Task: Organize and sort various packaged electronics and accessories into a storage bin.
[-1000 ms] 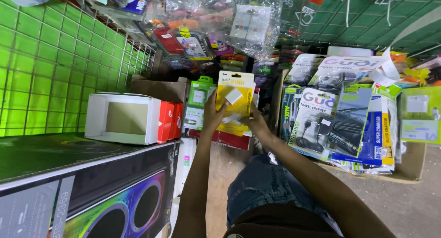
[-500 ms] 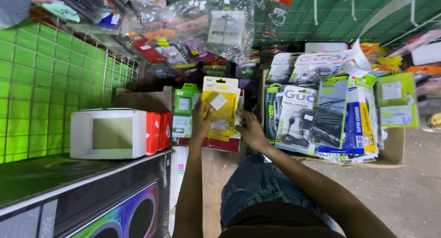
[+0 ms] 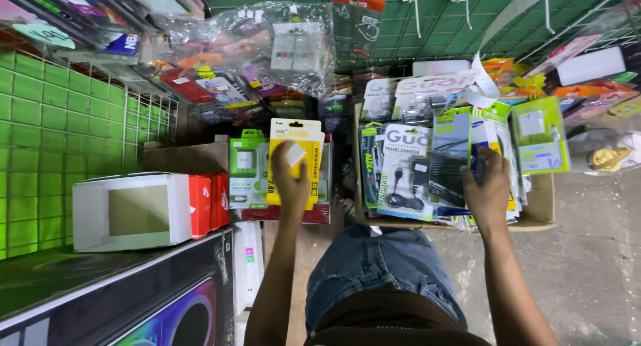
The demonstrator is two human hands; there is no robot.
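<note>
A head camera looks down past a lap in blue denim shorts (image 3: pixel 374 272) toward a crowded stall.

The left hand (image 3: pixel 292 182) is closed around the lower part of a yellow blister pack (image 3: pixel 294 152), holding it upright. The pack sits in front of a row of similar packs, just right of a green pack (image 3: pixel 245 169), and its top edge rises clear of the hand.

Well to the right of the yellow pack, the right hand (image 3: pixel 489 189) rests among upright charger packs (image 3: pixel 407 169) standing in a cardboard box (image 3: pixel 541 206). Its fingers curl over the pack edges, but whether they grip any one pack cannot be told.

Left of the yellow pack, a white box with an open window (image 3: pixel 130 211) lies on its side, touching a red box (image 3: pixel 208 202). Below them a black speaker carton (image 3: pixel 133 299) runs to the bottom left corner. A green wire grid wall (image 3: pixel 53 125) closes off that side.

Above the yellow pack, clear plastic bags of goods (image 3: pixel 267 49) hang low.

Open room lies between the two arms over the lap, and on the bare concrete floor (image 3: pixel 587 266) right of the cardboard box's edge.
</note>
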